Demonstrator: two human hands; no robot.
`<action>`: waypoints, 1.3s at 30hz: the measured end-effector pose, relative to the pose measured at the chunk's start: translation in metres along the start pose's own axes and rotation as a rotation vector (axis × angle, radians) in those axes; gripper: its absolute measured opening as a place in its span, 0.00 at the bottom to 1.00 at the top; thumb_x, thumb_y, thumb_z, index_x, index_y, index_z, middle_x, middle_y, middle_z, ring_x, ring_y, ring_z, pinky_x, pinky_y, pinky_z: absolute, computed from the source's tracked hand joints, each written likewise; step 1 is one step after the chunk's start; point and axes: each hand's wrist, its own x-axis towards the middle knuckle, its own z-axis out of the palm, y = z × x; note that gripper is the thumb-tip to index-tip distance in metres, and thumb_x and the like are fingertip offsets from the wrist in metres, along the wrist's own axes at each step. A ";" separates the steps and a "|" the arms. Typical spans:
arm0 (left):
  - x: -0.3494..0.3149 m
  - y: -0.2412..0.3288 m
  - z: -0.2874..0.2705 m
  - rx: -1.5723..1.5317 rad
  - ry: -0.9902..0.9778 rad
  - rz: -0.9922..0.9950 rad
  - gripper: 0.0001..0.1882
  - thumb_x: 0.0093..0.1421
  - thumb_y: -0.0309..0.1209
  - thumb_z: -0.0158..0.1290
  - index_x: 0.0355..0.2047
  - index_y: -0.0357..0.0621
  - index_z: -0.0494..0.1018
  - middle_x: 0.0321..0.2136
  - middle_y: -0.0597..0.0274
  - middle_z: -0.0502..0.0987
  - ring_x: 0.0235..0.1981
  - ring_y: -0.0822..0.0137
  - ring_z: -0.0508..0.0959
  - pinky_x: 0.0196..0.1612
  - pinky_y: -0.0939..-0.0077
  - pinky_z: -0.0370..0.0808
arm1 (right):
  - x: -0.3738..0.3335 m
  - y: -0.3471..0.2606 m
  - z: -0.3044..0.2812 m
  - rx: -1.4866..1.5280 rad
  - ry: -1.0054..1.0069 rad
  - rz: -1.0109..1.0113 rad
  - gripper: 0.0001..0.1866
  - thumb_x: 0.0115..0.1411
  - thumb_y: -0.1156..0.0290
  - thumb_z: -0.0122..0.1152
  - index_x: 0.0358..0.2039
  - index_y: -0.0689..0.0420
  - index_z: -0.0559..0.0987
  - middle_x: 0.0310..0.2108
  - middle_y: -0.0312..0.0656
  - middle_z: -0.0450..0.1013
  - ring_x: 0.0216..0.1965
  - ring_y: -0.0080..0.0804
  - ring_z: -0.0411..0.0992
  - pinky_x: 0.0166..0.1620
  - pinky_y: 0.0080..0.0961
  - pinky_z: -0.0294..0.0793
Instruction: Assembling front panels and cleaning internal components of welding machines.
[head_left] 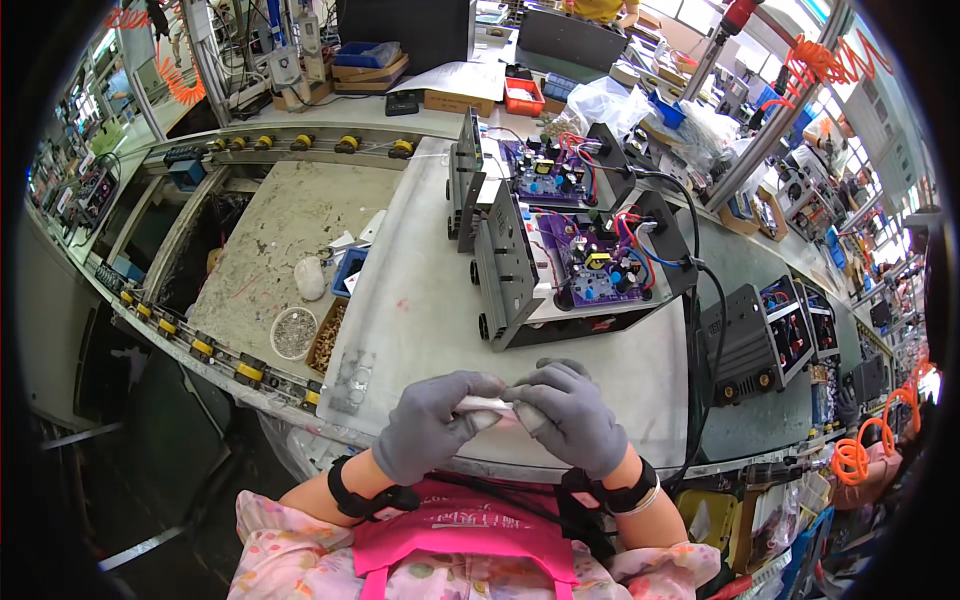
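My left hand and my right hand, both in grey gloves, meet over the near edge of the work surface. Between them they pinch a small, pale, narrow piece; its kind is too small to make out. Thumb and fingers of each hand are closed on it, and the right fingertips hide its far end. Just beyond stands an open metal chassis with a purple circuit board and red and blue wires inside. Behind it is a second chassis with a similar purple board.
At left lie a tub of small metal parts, a box of brass-coloured parts, a blue bin and a roller rail. Black cables run down the right side, beside another dark unit. A red bin stands behind.
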 end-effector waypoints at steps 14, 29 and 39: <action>-0.007 -0.003 -0.001 -0.125 -0.106 -0.082 0.19 0.54 0.24 0.58 0.47 0.37 0.72 0.41 0.55 0.78 0.43 0.66 0.77 0.48 0.75 0.73 | 0.015 0.020 -0.040 0.107 -0.099 0.040 0.09 0.49 0.71 0.62 0.34 0.53 0.80 0.32 0.40 0.73 0.35 0.38 0.72 0.44 0.33 0.67; -0.050 -0.015 -0.018 -0.185 0.016 -0.209 0.18 0.55 0.23 0.55 0.47 0.37 0.72 0.42 0.57 0.77 0.44 0.68 0.76 0.47 0.75 0.72 | 0.122 0.092 -0.108 -0.693 -0.309 0.571 0.10 0.51 0.68 0.57 0.33 0.53 0.83 0.35 0.45 0.76 0.43 0.42 0.73 0.48 0.33 0.67; -0.166 -0.050 -0.128 -0.238 0.266 -0.744 0.13 0.45 0.24 0.53 0.34 0.36 0.75 0.25 0.64 0.76 0.22 0.76 0.74 0.26 0.84 0.70 | -0.008 -0.014 -0.058 0.148 0.307 0.427 0.05 0.50 0.83 0.54 0.27 0.66 0.77 0.31 0.44 0.72 0.37 0.33 0.72 0.36 0.23 0.74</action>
